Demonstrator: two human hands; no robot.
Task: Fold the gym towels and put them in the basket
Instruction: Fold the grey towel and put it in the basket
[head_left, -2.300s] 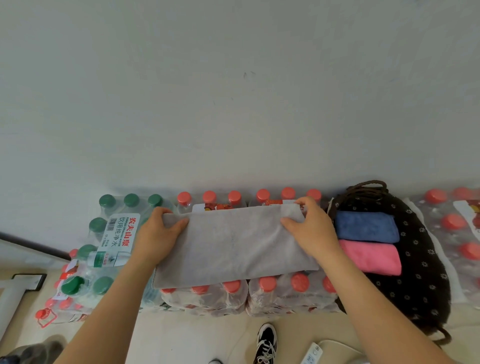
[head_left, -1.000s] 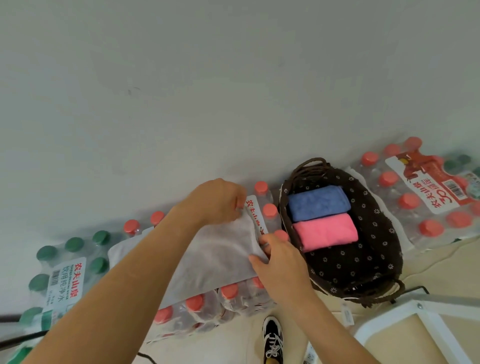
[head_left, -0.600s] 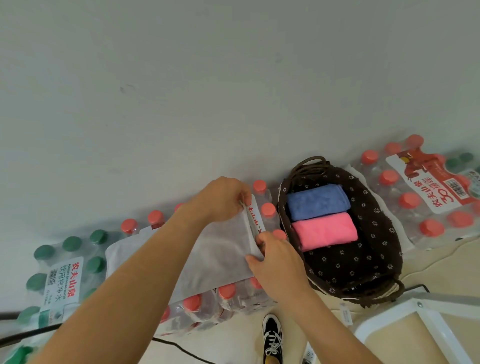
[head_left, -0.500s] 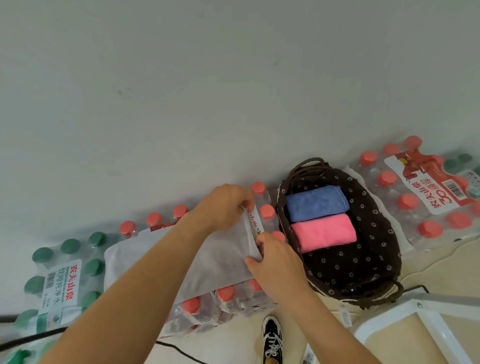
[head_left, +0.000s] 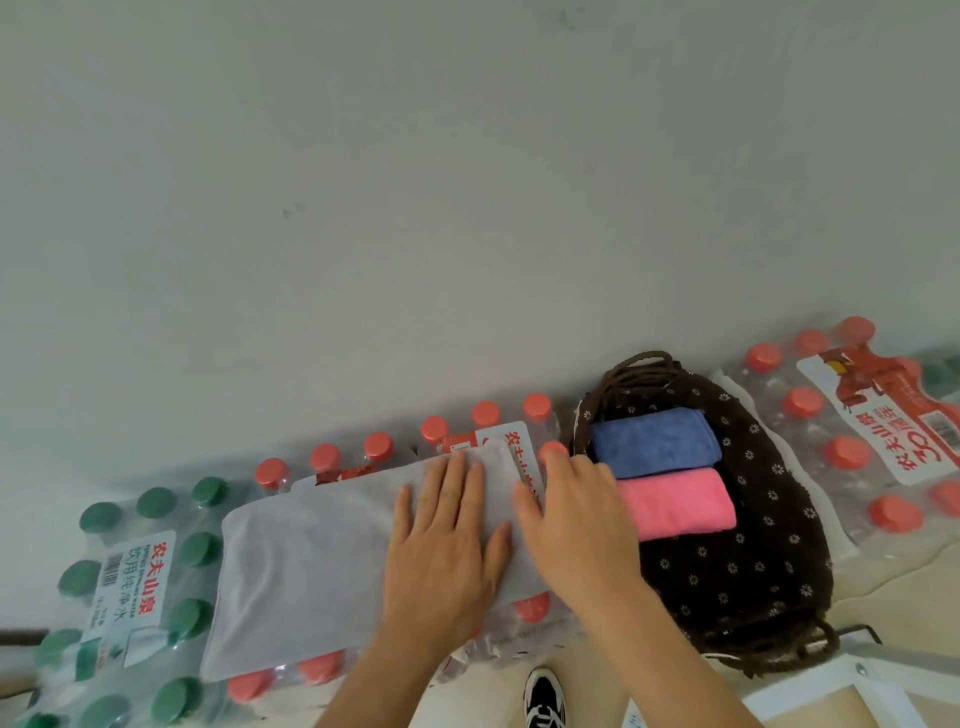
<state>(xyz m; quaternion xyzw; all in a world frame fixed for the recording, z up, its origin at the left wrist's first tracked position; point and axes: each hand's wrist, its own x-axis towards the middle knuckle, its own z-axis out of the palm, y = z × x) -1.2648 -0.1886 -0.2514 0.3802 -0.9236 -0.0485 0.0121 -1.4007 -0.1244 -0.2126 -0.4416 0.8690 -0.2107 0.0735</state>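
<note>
The grey towel (head_left: 301, 571) lies as a long strip across the bottle packs (head_left: 130, 571), so it is only part-folded (judging by its length). The left hand (head_left: 447, 540) presses flat on the strip's right portion. The right hand (head_left: 571, 525), fingers straight, rests at its end. Just beside it, the basket (head_left: 779, 597) holds a blue towel (head_left: 654, 441) and a pink towel (head_left: 675, 504), both folded.

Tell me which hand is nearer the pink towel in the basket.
Right. The right hand rests at the right end of the grey towel, next to the pink towel; the left hand lies flat on the grey towel, farther left.
</note>
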